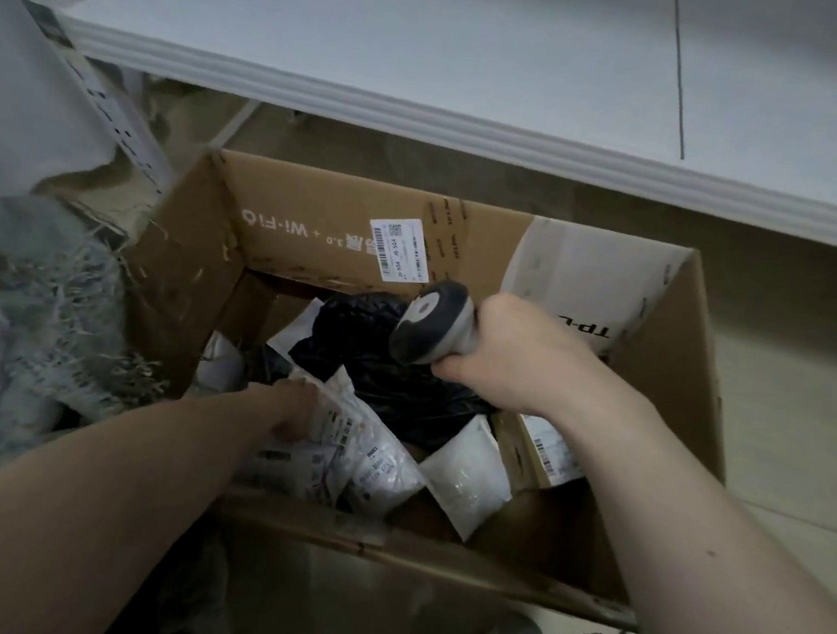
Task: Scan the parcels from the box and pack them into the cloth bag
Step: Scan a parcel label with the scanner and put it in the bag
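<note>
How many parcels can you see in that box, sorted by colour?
White or clear parcels: 4, the labelled one under the left hand, a plain pouch, one at the right wall, one partly hidden
Black parcels: 1
Total: 5 visible; more may lie beneath.

left hand (293, 409) fingers buried among parcels (365, 456), cloth bag (17, 326) cut off, blurred

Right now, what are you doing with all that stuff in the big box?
A person is sorting parcels in a cardboard box. The right hand grips a barcode scanner, held over the box. The left hand reaches down onto a white labelled parcel. A black bagged parcel and other white packets lie inside. The cloth bag sits left of the box.
</note>
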